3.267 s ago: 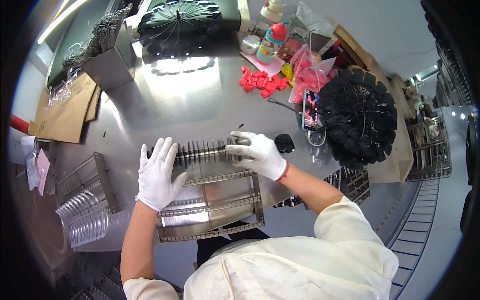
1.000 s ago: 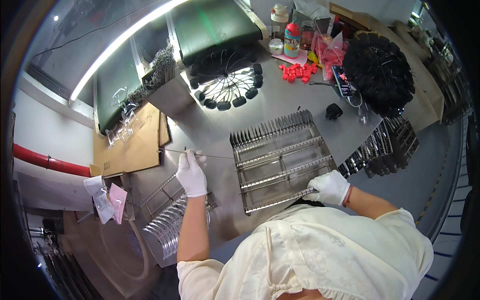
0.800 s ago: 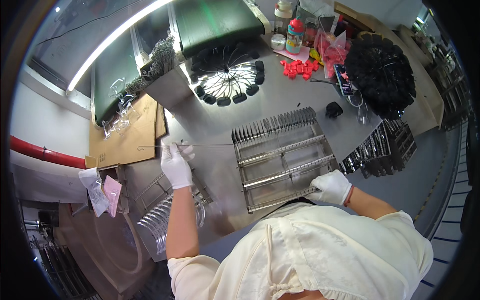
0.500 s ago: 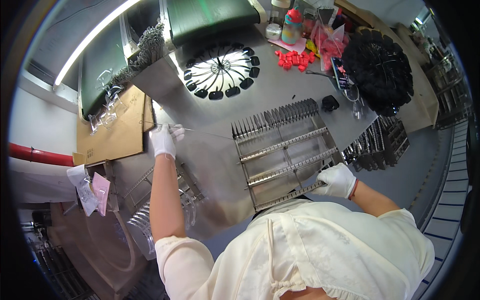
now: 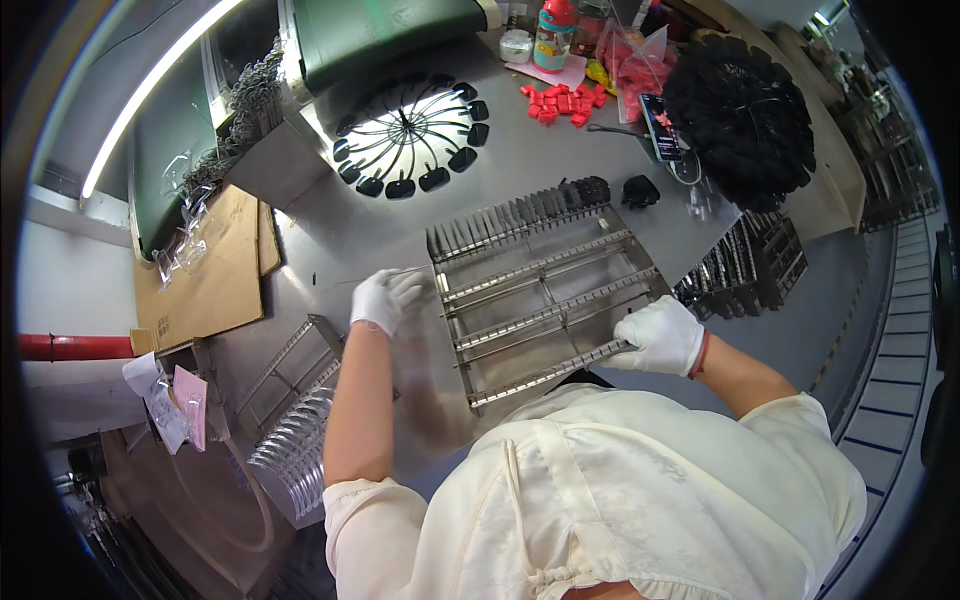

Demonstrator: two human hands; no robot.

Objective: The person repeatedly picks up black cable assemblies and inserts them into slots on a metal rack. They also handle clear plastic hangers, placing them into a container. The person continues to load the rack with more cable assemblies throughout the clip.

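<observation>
Head view, clock directions read from the middle of the metal rack [image 5: 556, 307]: this slotted frame lies on the smooth, grey metal table [image 5: 365, 240], its near edge at the table's rim. Three notched bars run bare across it, and along its twelve o'clock side stands one row of thin, flat blades [image 5: 520, 215], too close-set to count. Right hand [image 5: 660, 338], in a white fabric glove, is closed around the rack's corner between three and four o'clock. Left hand [image 5: 388, 300], gloved alike, is at nine, fingers half spread just beside the rack; a slender wire [image 5: 412, 269] shows at its fingertips, but whether they pinch it cannot be told.

One small, rounded black lump [image 5: 640, 191] sits at one o'clock, with one phone [image 5: 660, 128] farther out. At eleven, a ring of glossy black pads [image 5: 433, 179] on thin stems overlaps itself beyond counting. Small red pieces [image 5: 562, 103] make one heap at twelve. At eight, clear curved strips [image 5: 295, 450] stand ribbed in a row beside one second rack [image 5: 290, 350].
</observation>
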